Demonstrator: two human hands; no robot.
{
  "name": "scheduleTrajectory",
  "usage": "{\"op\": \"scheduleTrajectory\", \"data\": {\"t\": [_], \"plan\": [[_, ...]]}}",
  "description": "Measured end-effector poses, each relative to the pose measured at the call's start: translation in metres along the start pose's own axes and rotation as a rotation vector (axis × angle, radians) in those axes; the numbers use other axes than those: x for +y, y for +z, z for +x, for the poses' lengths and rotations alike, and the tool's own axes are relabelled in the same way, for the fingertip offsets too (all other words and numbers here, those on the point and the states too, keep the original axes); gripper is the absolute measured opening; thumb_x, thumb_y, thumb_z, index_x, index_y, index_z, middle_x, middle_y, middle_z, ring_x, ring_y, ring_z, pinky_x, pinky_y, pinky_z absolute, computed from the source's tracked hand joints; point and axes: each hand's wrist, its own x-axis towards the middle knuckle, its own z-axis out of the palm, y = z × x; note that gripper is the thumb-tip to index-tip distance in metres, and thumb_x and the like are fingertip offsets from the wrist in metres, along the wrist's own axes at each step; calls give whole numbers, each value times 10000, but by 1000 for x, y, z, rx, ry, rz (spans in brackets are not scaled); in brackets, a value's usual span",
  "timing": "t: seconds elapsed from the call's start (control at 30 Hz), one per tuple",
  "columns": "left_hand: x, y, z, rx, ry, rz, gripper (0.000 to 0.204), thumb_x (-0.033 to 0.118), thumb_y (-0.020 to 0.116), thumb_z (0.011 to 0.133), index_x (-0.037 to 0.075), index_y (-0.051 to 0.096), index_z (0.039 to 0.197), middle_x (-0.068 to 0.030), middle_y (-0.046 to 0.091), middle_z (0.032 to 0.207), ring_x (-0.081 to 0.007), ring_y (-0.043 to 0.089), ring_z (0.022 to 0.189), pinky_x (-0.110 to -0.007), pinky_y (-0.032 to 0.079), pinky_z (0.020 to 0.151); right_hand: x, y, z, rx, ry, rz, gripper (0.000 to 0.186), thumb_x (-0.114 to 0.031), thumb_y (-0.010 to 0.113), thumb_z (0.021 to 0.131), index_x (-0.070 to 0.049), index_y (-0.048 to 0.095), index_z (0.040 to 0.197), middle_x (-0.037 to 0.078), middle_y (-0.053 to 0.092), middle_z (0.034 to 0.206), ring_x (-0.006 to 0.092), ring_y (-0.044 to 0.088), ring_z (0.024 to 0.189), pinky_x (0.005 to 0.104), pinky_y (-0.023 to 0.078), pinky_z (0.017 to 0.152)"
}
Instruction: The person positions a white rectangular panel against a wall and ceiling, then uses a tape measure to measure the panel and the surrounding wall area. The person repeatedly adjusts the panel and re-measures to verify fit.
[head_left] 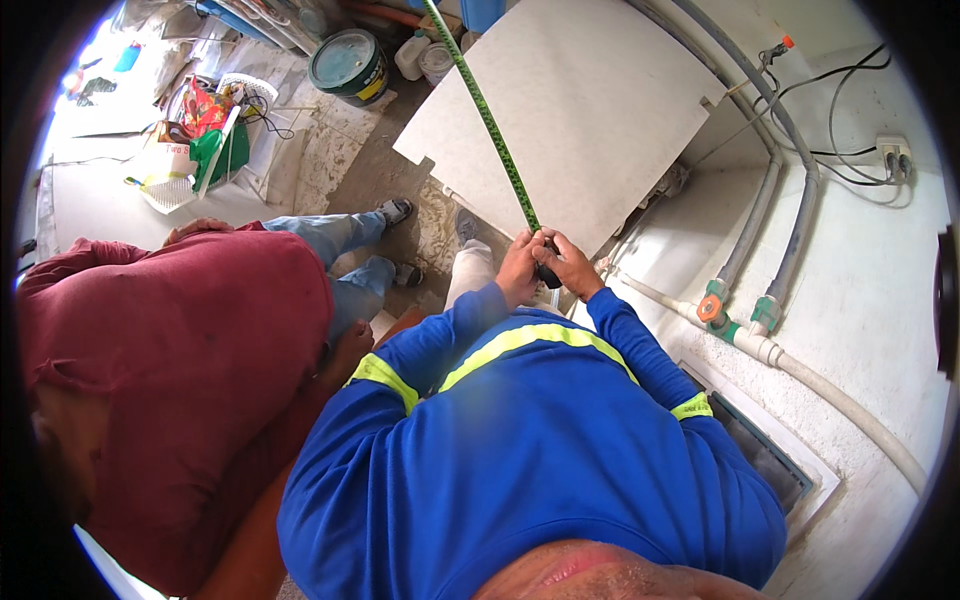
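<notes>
In front of my body I hold a tape measure (547, 276) with a dark case and a bright green blade. My right hand (572, 267) is closed round the case. My left hand (517, 270) pinches the blade where it leaves the case, its fingers touching those of the right. From there the blade runs out over a large pale panel (590, 110) and past the far edge of the view, so its end is hidden. The panel has a notched near-left corner and lies beyond both hands.
A person in a dark red shirt (190, 310) is close on my left. Grey pipes (790, 220) with an orange-handled valve (710, 308) and a wall socket (893, 158) line the right wall. A lidded bucket (348, 68) and a cluttered white table (95, 195) stand far left.
</notes>
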Motion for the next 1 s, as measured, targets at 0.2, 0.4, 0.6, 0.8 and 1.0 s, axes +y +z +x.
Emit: {"op": "scheduleTrajectory", "data": {"t": [0.2, 0.4, 0.6, 0.8, 1.0], "plan": [[34, 5, 25, 227, -58, 87, 346, 387, 596, 989, 128, 600, 1219, -92, 632, 1261, -242, 552, 1242, -490, 448, 986, 21, -19, -14, -66, 394, 15, 367, -244, 556, 979, 13, 630, 1231, 90, 666, 1100, 134, 636, 877, 278, 542, 711], [157, -55, 78, 364, 304, 84, 301, 374, 509, 1059, 114, 566, 1200, -35, 691, 1027, -213, 685, 1010, -383, 516, 873, 51, -54, -68, -24, 44, -480, 347, -218, 556, 902, 16, 701, 1113, 126, 717, 1051, 203, 683, 868, 322, 549, 783], [158, -118, 88, 473, 118, 114, 145, 255, 569, 1027, 125, 596, 1086, -25, 663, 974, -179, 639, 847, -370, 540, 773, 57, -78, -111, 188, 349, -485, 325, -287, 575, 897, -100, 706, 1129, 180, 725, 915, 368, 701, 853, 435, 537, 781], [94, -163, 95, 676, 18, 74, 125, 275, 612, 1012, 156, 574, 1025, -11, 576, 834, -173, 608, 756, -366, 530, 636, 58, -72, -105, 189, 330, -618, 286, -332, 582, 895, -107, 724, 1000, 206, 702, 924, 422, 667, 909, 468, 530, 787], [92, -203, 134, 1090, 181, 380, 330, 389, 707, 941, 79, 636, 1030, -42, 609, 788, -177, 599, 734, -374, 514, 651, 40, -37, -53, 168, 298, -667, 309, -352, 547, 911, -111, 721, 996, 206, 697, 899, 431, 660, 875, 495, 517, 759]]}}
